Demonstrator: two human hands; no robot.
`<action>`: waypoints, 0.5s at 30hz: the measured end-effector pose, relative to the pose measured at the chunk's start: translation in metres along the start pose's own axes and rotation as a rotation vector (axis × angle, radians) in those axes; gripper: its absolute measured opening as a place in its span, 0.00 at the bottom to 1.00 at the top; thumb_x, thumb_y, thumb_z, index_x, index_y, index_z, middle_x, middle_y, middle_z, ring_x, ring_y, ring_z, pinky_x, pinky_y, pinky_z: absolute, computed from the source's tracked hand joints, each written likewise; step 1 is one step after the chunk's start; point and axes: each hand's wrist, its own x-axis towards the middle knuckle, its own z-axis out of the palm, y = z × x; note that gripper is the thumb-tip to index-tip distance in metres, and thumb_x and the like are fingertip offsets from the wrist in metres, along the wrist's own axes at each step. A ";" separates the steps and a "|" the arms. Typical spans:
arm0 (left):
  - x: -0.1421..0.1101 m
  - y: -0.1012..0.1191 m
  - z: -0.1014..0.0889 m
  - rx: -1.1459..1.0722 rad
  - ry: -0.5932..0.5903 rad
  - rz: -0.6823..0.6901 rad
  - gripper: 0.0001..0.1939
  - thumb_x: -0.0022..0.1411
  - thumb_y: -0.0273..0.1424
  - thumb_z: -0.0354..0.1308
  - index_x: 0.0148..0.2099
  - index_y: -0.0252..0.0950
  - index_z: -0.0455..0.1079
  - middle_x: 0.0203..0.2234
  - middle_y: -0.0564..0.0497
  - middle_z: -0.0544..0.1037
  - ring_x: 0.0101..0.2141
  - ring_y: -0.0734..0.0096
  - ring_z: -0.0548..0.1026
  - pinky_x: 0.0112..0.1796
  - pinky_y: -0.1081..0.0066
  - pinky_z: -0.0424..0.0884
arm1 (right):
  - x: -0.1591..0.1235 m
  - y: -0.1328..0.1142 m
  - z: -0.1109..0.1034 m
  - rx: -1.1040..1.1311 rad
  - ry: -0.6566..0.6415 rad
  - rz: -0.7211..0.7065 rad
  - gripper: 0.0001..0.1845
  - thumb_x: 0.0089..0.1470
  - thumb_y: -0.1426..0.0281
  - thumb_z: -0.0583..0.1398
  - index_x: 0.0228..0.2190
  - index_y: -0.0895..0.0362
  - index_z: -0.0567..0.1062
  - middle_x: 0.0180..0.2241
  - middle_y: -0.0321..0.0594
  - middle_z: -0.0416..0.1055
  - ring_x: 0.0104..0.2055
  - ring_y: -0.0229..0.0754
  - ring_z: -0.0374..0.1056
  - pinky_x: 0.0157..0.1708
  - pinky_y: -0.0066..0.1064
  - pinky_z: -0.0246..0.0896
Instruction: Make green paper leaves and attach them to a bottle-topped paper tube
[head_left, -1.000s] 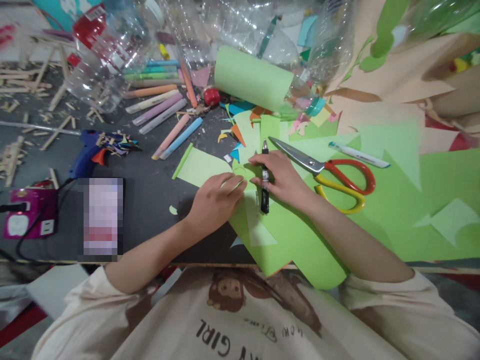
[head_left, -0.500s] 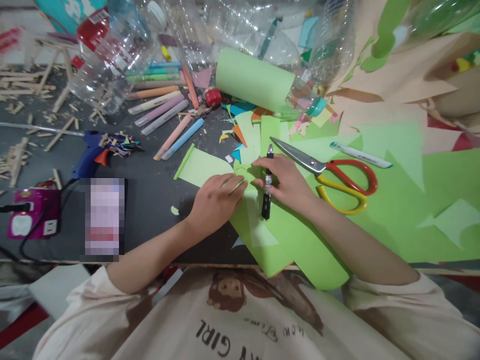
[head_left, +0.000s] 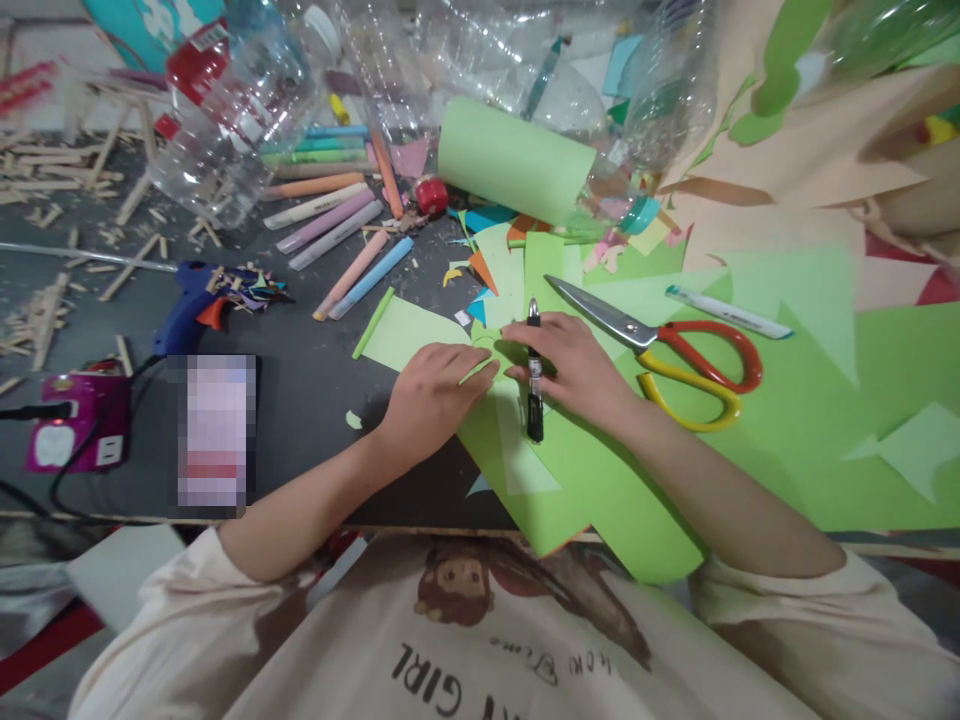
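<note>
My left hand [head_left: 439, 390] lies palm down with its fingers stretched over the edge of the green paper [head_left: 630, 500] and touching a small green piece [head_left: 484, 342]. My right hand [head_left: 581, 365] faces it, its thumb and index fingertips close to that same piece. A black and clear pen [head_left: 535, 385] crosses the right hand's fingers, held upright in the view with its black end toward me. What lies beneath the fingertips is partly hidden. Right of that hand rest large scissors [head_left: 637, 332] with one red and one yellow handle, blades slightly apart.
A blue glue gun [head_left: 187, 305], a phone [head_left: 217, 430] and a purple power block [head_left: 79, 425] lie on the left. Markers [head_left: 330, 215] and a bottle wrapped in green paper [head_left: 517, 160] are farther back. A white marker [head_left: 727, 312] sits at right. Wood sticks and paper scraps are scattered around.
The view has shifted slightly, so things appear a little farther right. The pen stands a little straighter in my right hand; both hands keep nearly the same places.
</note>
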 end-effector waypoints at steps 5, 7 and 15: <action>0.000 0.000 0.000 -0.044 -0.016 -0.012 0.09 0.69 0.27 0.52 0.46 0.36 0.72 0.41 0.47 0.81 0.42 0.64 0.78 0.43 0.63 0.72 | 0.000 0.000 0.001 -0.002 0.027 -0.022 0.13 0.62 0.60 0.57 0.44 0.52 0.73 0.40 0.43 0.78 0.46 0.53 0.68 0.46 0.44 0.60; 0.000 -0.001 0.000 -0.038 -0.005 -0.006 0.08 0.68 0.27 0.53 0.46 0.35 0.72 0.40 0.47 0.81 0.41 0.64 0.78 0.43 0.63 0.72 | 0.000 0.000 0.001 0.001 0.018 -0.013 0.13 0.62 0.59 0.56 0.44 0.52 0.73 0.40 0.43 0.78 0.46 0.53 0.68 0.46 0.44 0.60; 0.000 0.000 0.000 -0.030 0.009 0.002 0.10 0.69 0.27 0.50 0.46 0.36 0.73 0.40 0.47 0.82 0.41 0.66 0.78 0.42 0.65 0.73 | 0.000 0.001 0.000 0.029 0.013 -0.004 0.13 0.62 0.59 0.57 0.44 0.51 0.73 0.41 0.43 0.78 0.47 0.53 0.69 0.46 0.45 0.61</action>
